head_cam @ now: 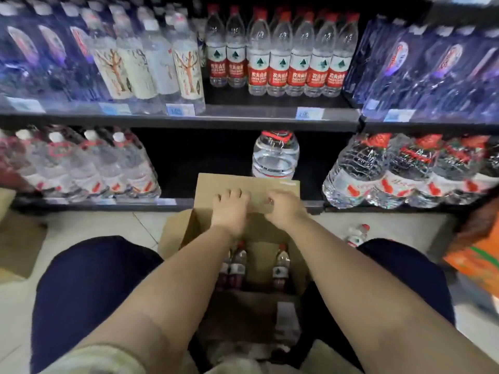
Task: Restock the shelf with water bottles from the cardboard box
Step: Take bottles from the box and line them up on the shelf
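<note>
You were at the opening step: the box [244,309] stood on the floor between your knees, hard up against the bottom of the shelf [229,119], and both hands were on its far flap [280,188], which stood upright.

Your left hand [229,210] lay flat on the flap with the fingers spread, grasping nothing. Your right hand [283,210] was just beside it with the fingers curled against the cardboard; I cannot tell whether it pinched the flap or only pressed on it.

No bottle was in either hand. The bottles [239,263] still in the box stood upright under your forearms, red caps up; I could make out only a few, and the near half of the box was in shadow. One more bottle [357,234] lay on the floor by your right knee.

The matching red-label row [297,66] was on the upper shelf. At its left end two bottles stood further back, leaving bare shelf in front of them.

My reading: nothing was being stocked just then. The next move called for the flap to be folded well back so it stayed out of the way, then one hand down into the box to take a bottle by the neck. It would have to clear the shelf edge on the lift and go label forward into that gap.
</note>
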